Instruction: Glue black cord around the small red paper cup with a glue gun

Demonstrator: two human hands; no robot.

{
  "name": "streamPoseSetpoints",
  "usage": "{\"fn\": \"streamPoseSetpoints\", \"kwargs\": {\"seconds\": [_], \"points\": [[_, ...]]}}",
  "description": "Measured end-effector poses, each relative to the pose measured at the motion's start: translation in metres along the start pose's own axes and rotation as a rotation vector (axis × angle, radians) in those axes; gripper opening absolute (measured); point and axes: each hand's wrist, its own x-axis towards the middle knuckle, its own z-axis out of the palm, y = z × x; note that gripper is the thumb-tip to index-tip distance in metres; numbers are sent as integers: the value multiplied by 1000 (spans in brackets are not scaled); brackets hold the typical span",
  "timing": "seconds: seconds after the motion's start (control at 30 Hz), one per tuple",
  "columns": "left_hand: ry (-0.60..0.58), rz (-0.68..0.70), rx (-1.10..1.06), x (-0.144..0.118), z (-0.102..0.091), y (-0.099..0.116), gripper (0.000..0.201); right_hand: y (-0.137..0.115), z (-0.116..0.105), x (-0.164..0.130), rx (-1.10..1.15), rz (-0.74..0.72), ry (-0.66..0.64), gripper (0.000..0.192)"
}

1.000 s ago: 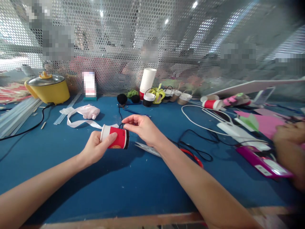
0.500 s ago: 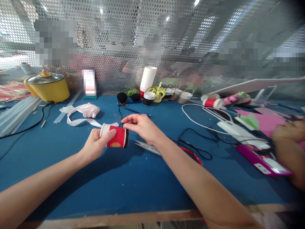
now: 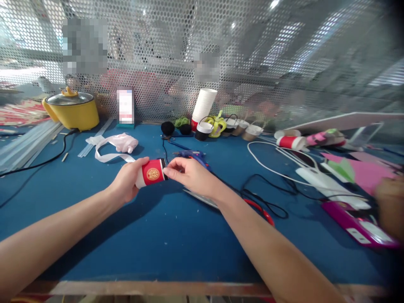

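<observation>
My left hand (image 3: 125,180) is closed around a paper cup (image 3: 152,172), red with a gold emblem and a white band at the rim end. The cup lies on its side in the air, its other end pointing right. Black yarn (image 3: 163,164) is wound around that right end. There my right hand (image 3: 191,173) pinches with thumb and forefinger, on the yarn at the cup's edge. A strand leads back toward a black yarn ball (image 3: 167,128). Behind my right hand lies a blue glue gun (image 3: 191,154); scissors (image 3: 202,198) with red handles are partly under my forearm.
A yellow electric pot (image 3: 77,112), a phone (image 3: 125,107) and a pink ribbon roll (image 3: 125,144) are at the left. Stacked cups (image 3: 204,105) and small yarn-wrapped buckets (image 3: 204,131) line the back. Cables, a purple power strip (image 3: 356,225) and another person's hand (image 3: 391,202) are at the right.
The cup has turned in my left hand, so its gold emblem now faces me more fully. My right fingers have come down along its black end. The whole view has shifted slightly.
</observation>
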Motion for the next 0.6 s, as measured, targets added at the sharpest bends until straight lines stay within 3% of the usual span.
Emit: {"fn": "streamPoseSetpoints", "kwargs": {"seconds": [0.33, 0.6], "points": [[-17, 75, 75, 2, -4, -6, 28, 3, 6, 2, 58, 3, 8, 19], [-81, 186, 91, -2, -4, -7, 28, 4, -2, 5, 321, 111, -46, 30]]}}
